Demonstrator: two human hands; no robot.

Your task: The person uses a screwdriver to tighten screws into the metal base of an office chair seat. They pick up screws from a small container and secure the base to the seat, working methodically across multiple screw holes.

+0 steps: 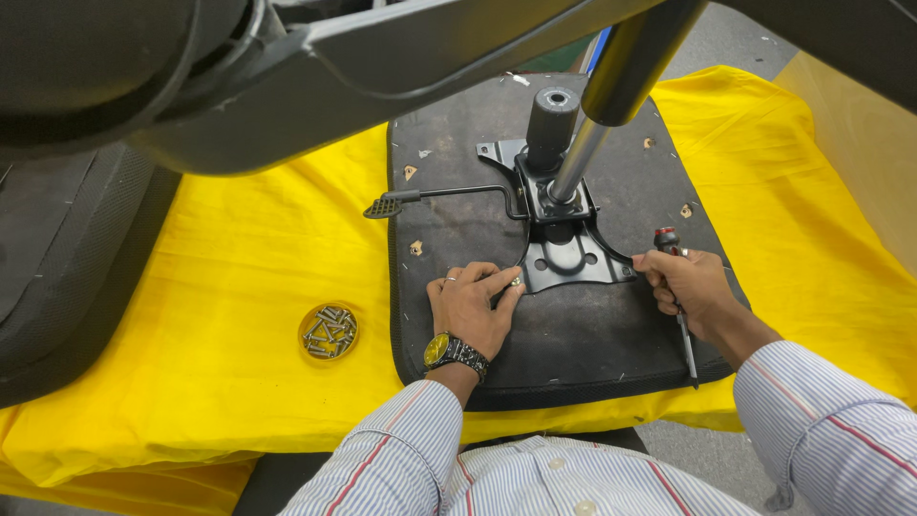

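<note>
An upturned black chair seat [573, 334] lies on a yellow cloth [239, 287]. A black metal mechanism plate [564, 258] with a cylinder [549, 124] and a lever [430, 196] is on the seat. My left hand [470, 304], with a watch and a ring, rests flat on the seat, fingertips pinching a small screw [516, 281] at the plate's near left corner. My right hand [690, 285] grips a screwdriver [676, 296] with a red and black handle at the plate's near right corner, its shaft pointing back toward me.
A round dish of several screws [329, 331] sits on the cloth left of the seat. A chair back and armrest [287, 67] loom overhead, with a chrome gas-lift column [611, 96]. A dark mesh chair part [57, 258] lies at the left.
</note>
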